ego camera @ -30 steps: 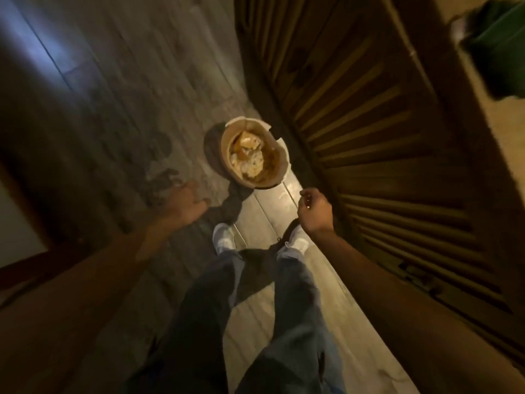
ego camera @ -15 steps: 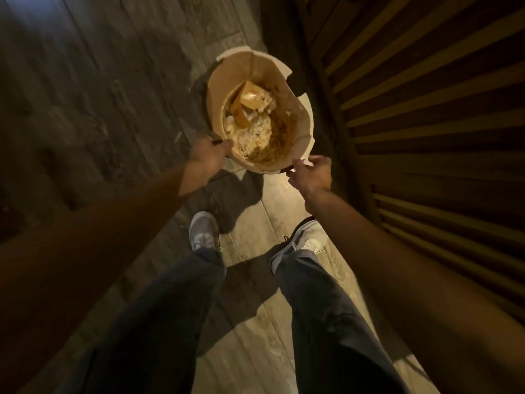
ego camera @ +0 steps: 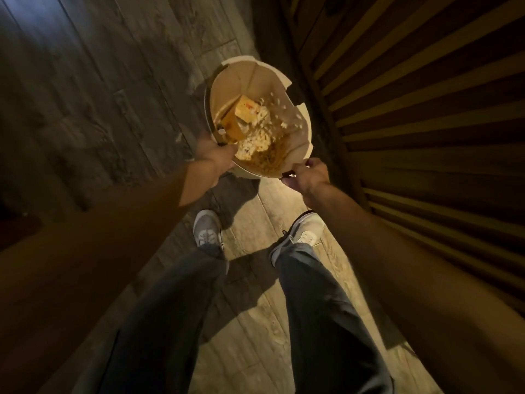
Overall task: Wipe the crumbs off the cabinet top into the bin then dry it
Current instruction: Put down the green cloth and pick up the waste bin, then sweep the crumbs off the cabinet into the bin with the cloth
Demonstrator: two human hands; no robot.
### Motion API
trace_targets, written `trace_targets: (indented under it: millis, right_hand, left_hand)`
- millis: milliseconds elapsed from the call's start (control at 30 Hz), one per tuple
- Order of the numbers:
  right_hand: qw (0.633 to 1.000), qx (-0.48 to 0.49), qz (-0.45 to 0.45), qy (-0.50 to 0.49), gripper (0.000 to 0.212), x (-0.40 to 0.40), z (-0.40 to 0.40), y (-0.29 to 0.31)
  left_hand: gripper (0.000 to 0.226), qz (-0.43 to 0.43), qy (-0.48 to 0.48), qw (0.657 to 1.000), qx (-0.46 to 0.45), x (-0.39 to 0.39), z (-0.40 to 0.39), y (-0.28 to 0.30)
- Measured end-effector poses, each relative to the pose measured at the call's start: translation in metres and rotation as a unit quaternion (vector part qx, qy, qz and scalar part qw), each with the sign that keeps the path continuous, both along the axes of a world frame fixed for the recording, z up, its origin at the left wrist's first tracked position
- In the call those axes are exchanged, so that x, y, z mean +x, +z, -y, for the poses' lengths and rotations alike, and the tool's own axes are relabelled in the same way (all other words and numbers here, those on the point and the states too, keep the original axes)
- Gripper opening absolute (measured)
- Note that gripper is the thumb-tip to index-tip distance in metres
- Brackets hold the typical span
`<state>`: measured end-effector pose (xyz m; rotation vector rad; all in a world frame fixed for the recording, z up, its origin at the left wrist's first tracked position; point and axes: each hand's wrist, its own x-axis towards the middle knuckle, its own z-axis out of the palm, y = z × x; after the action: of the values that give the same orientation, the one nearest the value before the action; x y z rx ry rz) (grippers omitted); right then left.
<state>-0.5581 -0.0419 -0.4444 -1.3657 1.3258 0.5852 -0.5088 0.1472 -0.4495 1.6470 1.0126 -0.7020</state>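
A round tan bin with a notched rim is on the wooden floor beside the cabinet, holding a yellow carton, pale crumbs and paper scraps. My left hand grips the bin's near left rim. At the near right rim, my right hand pinches the edge between thumb and fingers. The slatted dark cabinet front rises on the right; its top is out of view.
Grey-brown floorboards spread to the left and behind the bin. My two legs in dark trousers and pale shoes stand just short of the bin. A lit patch of floor lies between my feet and the cabinet.
Both hands reached forward from beside my legs to the bin and took hold of its rim. The view closed in on the bin; the cabinet top left the frame.
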Motion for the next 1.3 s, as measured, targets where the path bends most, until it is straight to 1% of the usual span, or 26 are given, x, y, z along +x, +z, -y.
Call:
trace_targets:
  millis: [133,267,400,500,633,667,800,900,1000,1067,1133,1167,1200,1233,1300]
  right_hand:
    - [1.000,0.008,-0.002,0.000,0.024,-0.015,0.001,0.065]
    - [1.000,0.007,-0.010,0.018,0.026,-0.030,0.002,0.142]
    - [1.000,0.012,0.000,0.011,0.028,-0.045,0.001,0.216]
    - [1.000,0.019,0.018,0.001,0.036,-0.057,0.002,0.263]
    - [0.998,0.037,0.044,-0.023,0.032,-0.068,0.003,0.322]
    - [0.998,0.040,0.048,-0.027,0.031,-0.070,0.003,0.334]
    - [0.995,0.063,0.061,-0.048,0.028,-0.078,0.010,0.371]
    - [0.994,0.072,0.072,-0.030,0.020,-0.081,0.015,0.388]
    - [0.995,0.063,0.075,0.031,0.011,-0.078,0.029,0.400]
    - [0.991,0.054,0.055,0.108,0.017,-0.072,0.046,0.408]
    - [0.975,0.009,0.036,0.220,0.022,-0.061,0.070,0.416]
    - [0.955,-0.047,0.037,0.292,0.022,-0.053,0.085,0.419]
    - [0.924,-0.123,0.050,0.358,0.020,-0.044,0.101,0.422]
    - [0.888,-0.205,0.078,0.404,0.018,-0.033,0.118,0.425]
    - [0.822,-0.337,0.176,0.424,0.025,-0.013,0.151,0.431]
  left_hand:
    - [0.048,-0.001,0.014,0.999,-0.030,-0.020,-0.003,0.066]
    - [0.053,0.012,0.016,0.999,-0.034,-0.043,-0.004,0.144]
    - [0.046,0.018,0.021,0.999,-0.031,-0.061,-0.004,0.221]
    - [0.038,0.031,0.020,0.999,-0.040,-0.068,-0.004,0.275]
    - [0.037,0.052,0.004,0.998,-0.039,-0.067,-0.001,0.338]
    - [0.038,0.053,0.002,0.998,-0.043,-0.066,0.001,0.350]
    - [0.057,0.065,-0.023,0.997,-0.040,-0.068,0.005,0.380]
    - [0.058,0.065,-0.019,0.997,-0.029,-0.065,0.010,0.397]
    - [0.057,0.083,-0.020,0.996,-0.017,-0.057,0.023,0.411]
    - [0.050,0.096,-0.028,0.995,-0.006,-0.050,0.035,0.417]
    - [0.037,0.102,-0.026,0.994,0.008,-0.044,0.047,0.418]
    - [0.035,0.103,-0.025,0.994,0.016,-0.040,0.052,0.417]
    - [0.033,0.101,-0.023,0.994,0.023,-0.038,0.056,0.415]
    - [0.034,0.097,-0.018,0.995,0.031,-0.036,0.061,0.412]
    - [0.048,0.078,-0.005,0.996,0.042,-0.033,0.070,0.406]
